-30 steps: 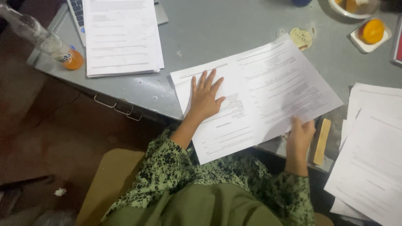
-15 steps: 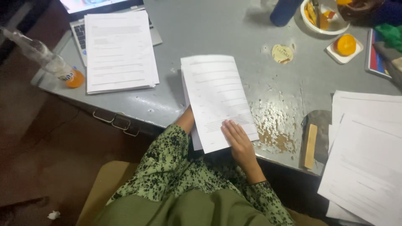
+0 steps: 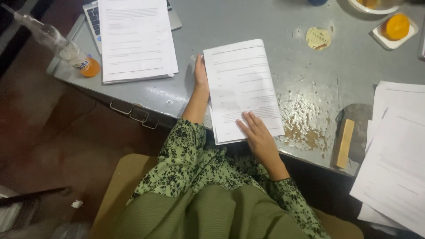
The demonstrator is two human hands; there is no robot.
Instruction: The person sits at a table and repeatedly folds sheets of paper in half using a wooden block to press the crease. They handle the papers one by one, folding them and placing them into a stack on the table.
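1. Lying on the grey metal table [image 3: 248, 22], close to its near edge, the folded sheet of printed paper [image 3: 241, 84] is resting in front of the person.
2. The left hand [image 3: 200, 75] is pressing along the left edge of the paper, with the fingers straight and together, not clenched; the hand is seen edge-on, so I cannot tell whether it is gripping the paper's edge.
3. The right hand [image 3: 256, 135] is lying flat on the lower part of the paper, fingers spread and released, only pushing down.
4. A stack of printed pages [image 3: 135, 40] is sitting on a laptop [image 3: 95, 20] at the far left, well apart from the hands.
5. A plastic bottle [image 3: 66, 46] with a little orange drink is lying at the table's left corner.
6. More white sheets [image 3: 394, 150] are lying at the right, beside a wooden block [image 3: 344, 142].
7. A round lid [image 3: 318, 38] is lying beyond the paper, near a small white dish [image 3: 395, 30] holding an orange thing.
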